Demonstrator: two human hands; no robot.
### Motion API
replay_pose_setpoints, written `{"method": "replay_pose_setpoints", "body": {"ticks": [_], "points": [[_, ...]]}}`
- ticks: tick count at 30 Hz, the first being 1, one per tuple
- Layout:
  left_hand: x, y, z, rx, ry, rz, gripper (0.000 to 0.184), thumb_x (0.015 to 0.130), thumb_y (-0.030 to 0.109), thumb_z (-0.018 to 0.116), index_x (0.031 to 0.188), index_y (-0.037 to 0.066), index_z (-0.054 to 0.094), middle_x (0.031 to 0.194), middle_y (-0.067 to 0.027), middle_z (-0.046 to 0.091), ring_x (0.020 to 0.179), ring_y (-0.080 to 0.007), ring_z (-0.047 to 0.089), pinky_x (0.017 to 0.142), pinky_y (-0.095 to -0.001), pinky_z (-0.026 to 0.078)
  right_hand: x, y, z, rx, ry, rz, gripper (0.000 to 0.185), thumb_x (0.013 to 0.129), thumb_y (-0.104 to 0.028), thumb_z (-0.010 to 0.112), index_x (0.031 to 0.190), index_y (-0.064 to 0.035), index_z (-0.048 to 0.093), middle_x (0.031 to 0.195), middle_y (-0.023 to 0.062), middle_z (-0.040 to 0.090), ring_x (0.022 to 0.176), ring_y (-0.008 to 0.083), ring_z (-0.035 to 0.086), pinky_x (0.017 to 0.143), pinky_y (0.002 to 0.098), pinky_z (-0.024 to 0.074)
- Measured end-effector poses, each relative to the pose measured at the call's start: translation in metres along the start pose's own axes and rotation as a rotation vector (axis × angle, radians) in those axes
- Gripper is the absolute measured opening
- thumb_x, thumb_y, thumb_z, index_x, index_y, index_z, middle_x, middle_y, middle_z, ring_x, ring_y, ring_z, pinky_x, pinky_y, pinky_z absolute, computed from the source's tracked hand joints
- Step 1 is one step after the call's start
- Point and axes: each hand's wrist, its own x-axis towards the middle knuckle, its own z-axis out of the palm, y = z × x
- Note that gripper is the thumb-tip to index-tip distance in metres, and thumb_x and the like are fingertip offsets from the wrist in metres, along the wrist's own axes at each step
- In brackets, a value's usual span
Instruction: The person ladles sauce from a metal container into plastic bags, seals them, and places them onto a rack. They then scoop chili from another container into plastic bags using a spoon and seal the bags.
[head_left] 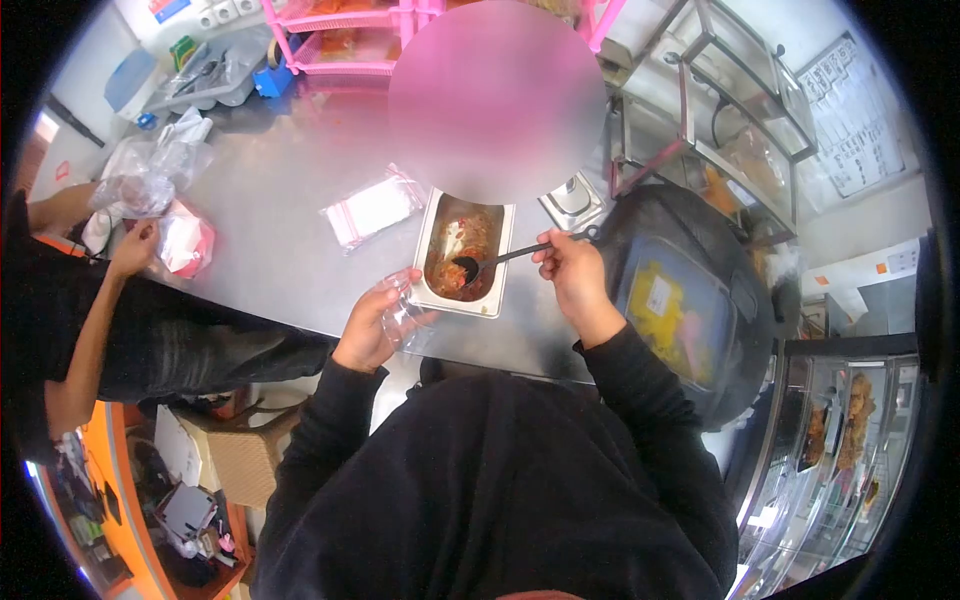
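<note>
In the head view my right hand [572,268] grips the handle of a black ladle [520,252]. The ladle's bowl rests in red, chunky sauce [455,278] inside a rectangular metal food pan [507,232]. My left hand [368,325] is closed on a clear plastic bag [408,318], which hangs beside the pan's near left corner. Right of the pan lies a metal lid [572,203]. To its left is a packet of small clear bags [373,210]. A blurred disc hides whatever lies behind the pan.
A co-worker's hands [135,245] handle plastic bags and a pink-and-white packet [187,238] at the left. A dark bag holding a clear-lidded box [665,310] stands at the right. Pink racks [345,55] line the back of the steel table [270,190]; a glass cabinet [840,430] is lower right.
</note>
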Motion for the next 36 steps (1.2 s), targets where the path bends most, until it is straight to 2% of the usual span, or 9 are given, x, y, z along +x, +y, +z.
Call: {"method": "replay_pose_setpoints", "body": {"ticks": [6,9,13,17,20,24,26,30,36], "points": [[-0.011,-0.001,-0.006,0.007,-0.026,-0.008,0.049,0.077,0.029,0.057,0.114,-0.001,0.045,0.112,-0.0086,0.049,0.101,-0.0301,0.051,0.093,-0.0490,0.037,0.005,0.019,0.008,-0.295,-0.215,-0.358,0.022,0.085,-0.020,0.053,0.087,0.0009,0.057,0.072,0.0069,0.059,0.065,0.0105,0.053,0.060,0.0226,0.0420],[-0.011,0.000,0.002,-0.038,-0.068,-0.012,0.046,0.078,0.026,0.057,0.112,-0.001,0.044,0.110,-0.0092,0.049,0.098,-0.0267,0.051,0.091,-0.0447,0.039,-0.012,0.009,0.022,-0.659,-0.366,-0.357,0.018,0.083,-0.017,0.057,0.089,0.0004,0.058,0.079,0.0070,0.061,0.074,0.0127,0.057,0.067,0.0258,0.0442],[-0.008,-0.005,0.004,-0.077,-0.087,-0.024,0.043,0.079,0.026,0.058,0.110,-0.001,0.045,0.109,-0.0112,0.049,0.097,-0.0254,0.052,0.090,-0.0430,0.040,-0.011,0.004,0.019,-0.246,-0.537,-0.225,0.018,0.083,-0.019,0.056,0.084,-0.0011,0.060,0.078,0.0050,0.061,0.069,0.0116,0.054,0.062,0.0247,0.0426],[-0.006,-0.013,-0.006,-0.078,-0.084,-0.042,0.050,0.076,0.029,0.058,0.114,-0.001,0.045,0.114,-0.0128,0.049,0.100,-0.0331,0.051,0.091,-0.0470,0.039,0.005,-0.004,0.003,-0.345,-0.361,-0.246,0.028,0.087,-0.027,0.047,0.085,-0.0023,0.058,0.067,0.0046,0.058,0.054,0.0074,0.043,0.051,0.0222,0.0342],[-0.010,-0.006,-0.009,-0.060,-0.043,-0.026,0.049,0.076,0.029,0.058,0.114,0.001,0.045,0.120,-0.0130,0.045,0.101,-0.0330,0.051,0.091,-0.0469,0.038,0.012,-0.001,-0.004,-0.039,-0.186,-0.078,0.027,0.087,-0.026,0.046,0.082,-0.0027,0.057,0.063,0.0054,0.056,0.053,0.0084,0.044,0.052,0.0226,0.0355],[-0.015,0.007,-0.009,0.164,0.170,0.220,0.046,0.074,0.026,0.060,0.111,0.002,0.046,0.123,-0.0104,0.041,0.097,-0.0284,0.052,0.089,-0.0433,0.040,0.012,-0.001,-0.005,0.176,-0.079,-0.024,0.026,0.088,-0.025,0.046,0.079,-0.0024,0.055,0.060,0.0059,0.054,0.053,0.0111,0.045,0.052,0.0236,0.0368],[-0.013,0.019,-0.009,0.318,0.121,0.316,0.046,0.072,0.023,0.061,0.110,0.003,0.046,0.117,-0.0083,0.043,0.095,-0.0246,0.052,0.088,-0.0395,0.040,0.012,-0.011,-0.004,0.252,-0.055,-0.041,0.026,0.088,-0.025,0.046,0.079,-0.0020,0.054,0.060,0.0062,0.053,0.052,0.0124,0.046,0.052,0.0244,0.0376],[0.004,0.038,0.013,0.550,0.061,0.408,0.050,0.065,0.013,0.068,0.109,0.005,0.046,0.104,-0.0053,0.048,0.095,-0.0179,0.049,0.083,-0.0291,0.038,0.005,-0.050,0.005,0.351,-0.113,-0.204,0.025,0.088,-0.024,0.048,0.078,-0.0016,0.053,0.064,0.0068,0.054,0.053,0.0142,0.047,0.052,0.0255,0.0386],[0.032,0.034,0.075,1.172,0.015,0.705,0.049,0.059,0.014,0.073,0.101,0.002,0.049,0.091,-0.0067,0.053,0.083,-0.0169,0.052,0.077,-0.0287,0.042,-0.032,-0.131,0.040,0.166,-0.188,-0.581,0.022,0.088,-0.021,0.049,0.076,-0.0023,0.053,0.070,0.0054,0.056,0.053,0.0119,0.050,0.052,0.0223,0.0402]]}}
